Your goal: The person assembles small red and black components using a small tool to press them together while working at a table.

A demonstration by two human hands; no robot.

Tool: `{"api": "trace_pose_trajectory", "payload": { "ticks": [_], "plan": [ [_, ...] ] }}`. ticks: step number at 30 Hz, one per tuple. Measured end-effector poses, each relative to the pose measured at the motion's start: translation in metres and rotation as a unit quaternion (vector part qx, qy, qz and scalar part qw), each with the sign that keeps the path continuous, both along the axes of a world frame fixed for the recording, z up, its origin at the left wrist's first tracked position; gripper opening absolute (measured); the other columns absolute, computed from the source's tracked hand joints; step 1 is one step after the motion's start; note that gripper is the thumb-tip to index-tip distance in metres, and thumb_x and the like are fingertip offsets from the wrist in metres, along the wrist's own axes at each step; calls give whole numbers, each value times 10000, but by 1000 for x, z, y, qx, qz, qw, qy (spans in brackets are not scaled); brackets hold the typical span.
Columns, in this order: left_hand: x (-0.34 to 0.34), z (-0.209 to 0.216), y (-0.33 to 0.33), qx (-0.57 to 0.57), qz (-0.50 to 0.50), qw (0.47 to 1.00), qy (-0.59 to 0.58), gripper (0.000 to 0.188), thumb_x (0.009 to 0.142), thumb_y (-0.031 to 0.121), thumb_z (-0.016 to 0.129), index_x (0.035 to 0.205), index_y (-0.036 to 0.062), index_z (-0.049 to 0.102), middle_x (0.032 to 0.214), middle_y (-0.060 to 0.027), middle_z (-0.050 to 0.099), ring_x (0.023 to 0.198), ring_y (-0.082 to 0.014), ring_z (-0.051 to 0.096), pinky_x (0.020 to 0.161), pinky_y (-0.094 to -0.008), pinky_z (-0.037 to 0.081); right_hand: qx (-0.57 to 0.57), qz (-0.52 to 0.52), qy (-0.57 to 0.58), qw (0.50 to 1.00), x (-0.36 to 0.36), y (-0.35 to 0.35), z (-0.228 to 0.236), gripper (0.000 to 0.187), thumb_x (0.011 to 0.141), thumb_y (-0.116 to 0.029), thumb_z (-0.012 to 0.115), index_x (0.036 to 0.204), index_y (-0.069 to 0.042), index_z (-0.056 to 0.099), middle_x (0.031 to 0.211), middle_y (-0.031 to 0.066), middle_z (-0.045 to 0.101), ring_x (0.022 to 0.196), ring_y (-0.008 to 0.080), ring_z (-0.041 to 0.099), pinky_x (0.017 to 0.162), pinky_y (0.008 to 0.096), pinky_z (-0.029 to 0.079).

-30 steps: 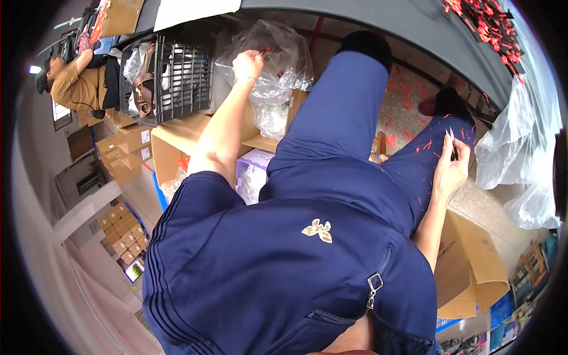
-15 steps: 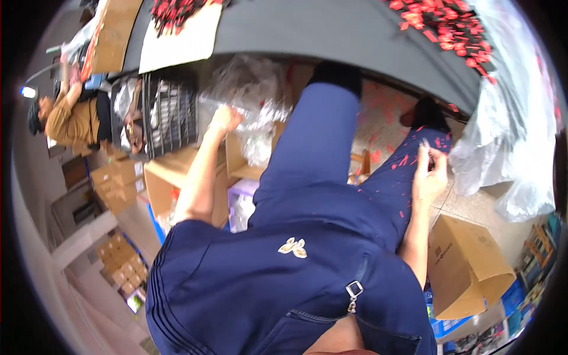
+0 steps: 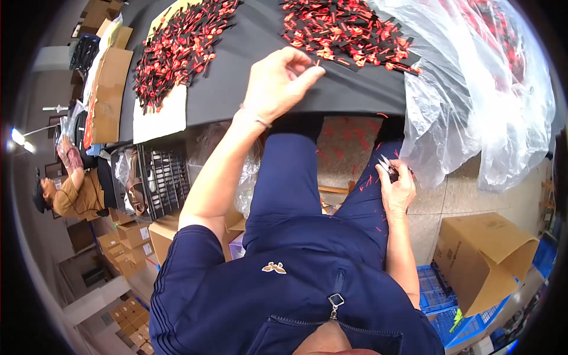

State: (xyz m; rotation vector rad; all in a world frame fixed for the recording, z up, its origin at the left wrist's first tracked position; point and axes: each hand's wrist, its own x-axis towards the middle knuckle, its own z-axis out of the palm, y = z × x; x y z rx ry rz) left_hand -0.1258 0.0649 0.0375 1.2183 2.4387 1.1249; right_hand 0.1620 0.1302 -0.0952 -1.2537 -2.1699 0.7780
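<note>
My left hand point(image 3: 278, 86) is over the dark table edge, just short of a heap of small black-and-red pieces point(image 3: 349, 35). Its thumb and forefinger are drawn into a pinch, with a tiny red bit showing at the tips; I cannot make out what it is. Over my right thigh, my right hand point(image 3: 397, 188) is closed round small thread snips point(image 3: 386, 163), their pointed metal blades sticking out past the fingers. To the left on the table lies a second heap of black-and-red pieces point(image 3: 177, 53), partly on a pale sheet point(image 3: 160, 121).
Clear plastic sheeting point(image 3: 449, 112) drapes off the table's right side. Red scraps point(image 3: 343, 142) litter the floor and my trousers. An open cardboard box point(image 3: 479, 254) stands at right on blue crates point(image 3: 435, 290). A black crate point(image 3: 168, 177) and another person point(image 3: 77, 192) are at left.
My left hand has risen from beside my left knee to the table, near the heap. My right hand has shifted slightly left and down, still holding the snips. More of the tabletop shows.
</note>
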Motion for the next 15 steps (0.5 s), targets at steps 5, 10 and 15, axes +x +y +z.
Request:
{"api": "trace_pose_trajectory", "payload": {
  "ticks": [5,10,15],
  "plan": [
    [-8,-28,15,-33,-24,985,167,286,725,202,766,935,37,664,747,-75,639,562,-131,591,596,-264,509,6,5,7,1000,2,3,3,279,689,-192,800,873,-62,636,756,77,646,663,224,619,617,333,490],
    [-15,-26,7,-40,-2,986,161,169,801,130,672,930,22,692,715,-77,677,615,-125,645,629,-241,519,1,7,5,1000,4,4,5,262,718,-199,779,886,-73,622,746,80,640,661,233,618,610,342,485],
    [-10,-17,-12,1,57,974,-219,196,877,112,604,1007,-26,650,837,-71,674,696,-117,639,657,-209,526,-1,3,-5,1000,8,2,3,266,730,-216,770,907,-82,623,759,82,644,689,237,628,631,347,491]
  ]
}}
